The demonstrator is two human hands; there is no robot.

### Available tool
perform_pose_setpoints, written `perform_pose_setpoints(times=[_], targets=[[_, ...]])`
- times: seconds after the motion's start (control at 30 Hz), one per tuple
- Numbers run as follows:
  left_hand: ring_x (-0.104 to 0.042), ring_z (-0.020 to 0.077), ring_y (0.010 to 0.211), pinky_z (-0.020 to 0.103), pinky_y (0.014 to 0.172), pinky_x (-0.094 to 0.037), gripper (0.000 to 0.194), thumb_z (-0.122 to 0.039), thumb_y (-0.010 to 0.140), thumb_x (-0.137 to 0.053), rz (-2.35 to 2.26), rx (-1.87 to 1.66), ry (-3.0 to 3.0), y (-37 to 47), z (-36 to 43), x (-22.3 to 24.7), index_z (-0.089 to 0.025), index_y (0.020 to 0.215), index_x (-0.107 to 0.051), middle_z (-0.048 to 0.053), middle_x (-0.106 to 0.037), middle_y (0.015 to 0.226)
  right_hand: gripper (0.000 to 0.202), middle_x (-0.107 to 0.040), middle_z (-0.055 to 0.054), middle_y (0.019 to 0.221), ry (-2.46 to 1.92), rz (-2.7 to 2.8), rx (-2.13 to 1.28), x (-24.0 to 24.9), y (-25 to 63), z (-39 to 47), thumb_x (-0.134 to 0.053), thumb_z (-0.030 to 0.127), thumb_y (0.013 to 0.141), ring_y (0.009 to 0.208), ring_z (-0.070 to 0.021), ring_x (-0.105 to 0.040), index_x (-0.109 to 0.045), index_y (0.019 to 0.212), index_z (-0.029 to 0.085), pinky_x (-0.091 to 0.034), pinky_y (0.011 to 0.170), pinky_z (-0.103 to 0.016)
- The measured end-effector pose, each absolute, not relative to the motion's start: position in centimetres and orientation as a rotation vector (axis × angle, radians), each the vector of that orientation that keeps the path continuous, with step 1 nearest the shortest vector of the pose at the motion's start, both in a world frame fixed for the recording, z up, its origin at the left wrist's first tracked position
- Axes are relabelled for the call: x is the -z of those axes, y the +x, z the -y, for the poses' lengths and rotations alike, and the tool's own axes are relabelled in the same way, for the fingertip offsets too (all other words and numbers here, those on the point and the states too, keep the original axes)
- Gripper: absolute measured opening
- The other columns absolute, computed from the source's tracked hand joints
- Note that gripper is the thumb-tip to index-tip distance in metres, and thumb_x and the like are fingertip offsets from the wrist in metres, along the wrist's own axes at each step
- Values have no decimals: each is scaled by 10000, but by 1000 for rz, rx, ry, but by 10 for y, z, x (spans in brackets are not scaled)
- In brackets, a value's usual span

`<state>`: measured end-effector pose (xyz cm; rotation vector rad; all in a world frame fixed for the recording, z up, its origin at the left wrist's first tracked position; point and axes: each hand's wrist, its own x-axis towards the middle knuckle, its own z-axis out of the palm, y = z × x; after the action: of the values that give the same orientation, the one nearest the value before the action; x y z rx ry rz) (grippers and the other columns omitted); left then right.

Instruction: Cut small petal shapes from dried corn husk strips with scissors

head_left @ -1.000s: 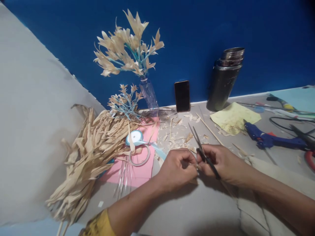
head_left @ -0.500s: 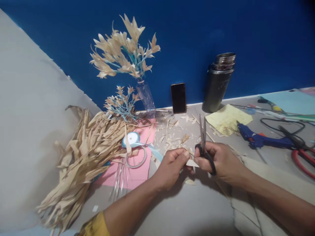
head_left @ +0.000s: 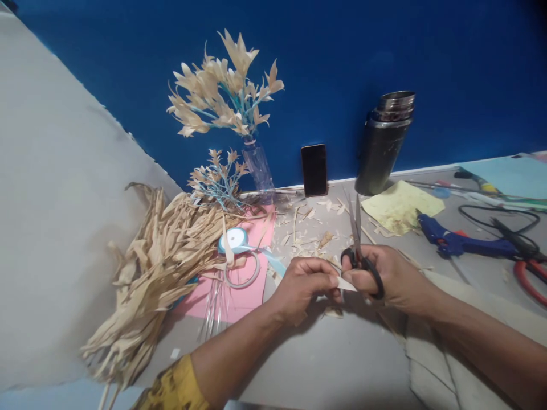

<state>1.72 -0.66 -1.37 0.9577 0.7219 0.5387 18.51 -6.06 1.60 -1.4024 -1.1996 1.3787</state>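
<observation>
Between finger and thumb, my left hand [head_left: 310, 285] pinches a small pale piece of dried husk [head_left: 347, 285], whose pointed end reaches toward the other hand. A pair of black-handled scissors [head_left: 355, 228] is in my right hand [head_left: 388, 279], blades pointing up and away from the husk piece and slightly parted. The right fingertips are close to the husk piece; whether they touch it I cannot tell. Small husk scraps [head_left: 314, 236] litter the table just beyond both hands.
Left lies a heap of dried husks [head_left: 171, 262], beside a ribbon spool [head_left: 233, 240] and ring on pink paper [head_left: 252, 296]. Behind are a bottle with husk flowers [head_left: 258, 165], a phone [head_left: 314, 169] and a flask [head_left: 384, 142]. A blue glue gun [head_left: 465, 244] and red-handled scissors [head_left: 530, 279] lie right.
The whole view has shifted slightly, so things appear a little further right. The husk piece shows more between my hands; both hands keep their hold.
</observation>
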Motion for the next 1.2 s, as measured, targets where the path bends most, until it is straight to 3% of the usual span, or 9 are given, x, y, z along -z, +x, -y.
perform_pose_setpoints(times=[0.23, 0.43, 0.6, 0.7, 0.87, 1.07, 1.2], targets=[[-572, 135, 493, 280, 572, -447, 77, -209, 603, -695, -818, -696, 980, 19, 8, 13, -135, 603, -671, 22, -611, 505, 183, -550, 53, 572, -1509, 1187, -1142, -9, 189, 57, -698, 344, 712, 511, -123, -488, -603, 766, 198, -392, 501, -238], [-557, 134, 533, 286, 599, -458, 95, -222, 663, -688, -865, -728, 1089, 16, 10, 14, -139, 622, -668, 25, -613, 537, 286, -630, 15, 695, -1464, 1210, -1209, -6, 186, 57, -734, 382, 691, 626, -166, -581, -633, 881, 192, -458, 566, -257], [-596, 156, 571, 297, 614, -477, 334, -449, 749, -714, -763, -683, 1013, 16, 10, 20, -134, 668, -637, 33, -596, 597, 222, -584, 39, 647, -1467, 1149, -1150, -5, 182, 60, -724, 338, 690, 583, -142, -538, -607, 818, 199, -439, 550, -246], [-598, 144, 597, 269, 612, -461, 448, -578, 718, -743, -664, -655, 1031, 15, 10, 20, -145, 748, -631, 22, -602, 649, 180, -576, 41, 649, -1462, 1178, -1153, -5, 182, 61, -709, 299, 689, 581, -138, -527, -602, 794, 199, -434, 551, -244], [-564, 104, 606, 229, 621, -423, 361, -366, 664, -859, -635, -619, 1085, 15, 9, 21, -144, 691, -575, 10, -612, 638, 167, -598, 32, 666, -1398, 1234, -1242, -10, 181, 64, -714, 258, 689, 603, -138, -537, -596, 789, 194, -448, 552, -236], [-643, 169, 645, 314, 661, -502, 445, -450, 642, -862, -428, -411, 844, 15, 7, 21, -151, 752, -552, 32, -628, 727, 173, -628, 15, 609, -1353, 1241, -1305, -14, 185, 65, -719, 291, 727, 544, -161, -589, -578, 792, 214, -467, 508, -257], [-642, 176, 659, 370, 713, -527, 440, -513, 733, -777, -394, -488, 766, 13, 4, 17, -157, 720, -520, 4, -560, 737, 191, -617, 20, 642, -1366, 1209, -1272, -12, 193, 61, -723, 304, 721, 559, -156, -586, -577, 795, 207, -457, 520, -258]])
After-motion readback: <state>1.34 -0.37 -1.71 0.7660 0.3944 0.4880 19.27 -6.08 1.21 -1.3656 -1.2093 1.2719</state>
